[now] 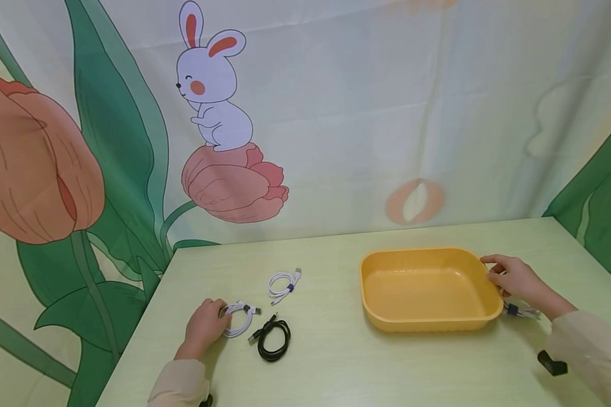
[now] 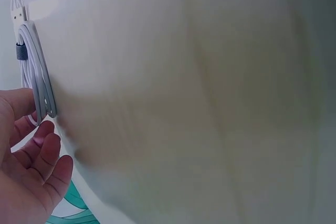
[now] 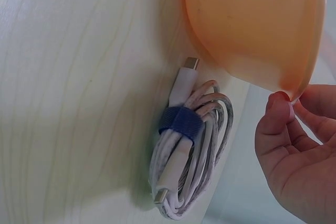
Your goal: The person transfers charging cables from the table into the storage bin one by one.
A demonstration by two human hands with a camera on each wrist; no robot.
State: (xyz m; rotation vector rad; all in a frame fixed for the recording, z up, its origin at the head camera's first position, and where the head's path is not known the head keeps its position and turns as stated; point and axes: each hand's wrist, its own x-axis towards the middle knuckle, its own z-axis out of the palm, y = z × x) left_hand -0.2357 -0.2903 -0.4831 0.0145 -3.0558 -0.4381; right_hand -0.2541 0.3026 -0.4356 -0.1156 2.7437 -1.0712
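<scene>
At the left of the table, my left hand (image 1: 207, 329) holds one side of a coiled white USB cable (image 2: 38, 72) between thumb and fingers. A dark tie binds this coil. Over on the right, my right hand (image 1: 519, 278) pinches the rim of an orange-yellow plastic basin (image 1: 427, 326) at its right end, thumb against fingertips. Below that hand lies another coiled cable (image 3: 207, 145), whitish with a blue strap, beside the basin's right end. In the head view the hand and basin partly cover it.
A white cable coil (image 1: 291, 287) with a blue tie lies behind the held one. Nearer the front is a black cable coil (image 1: 288, 339). A printed cloth (image 1: 336, 141) with a rabbit and tulips hangs along the table's back edge.
</scene>
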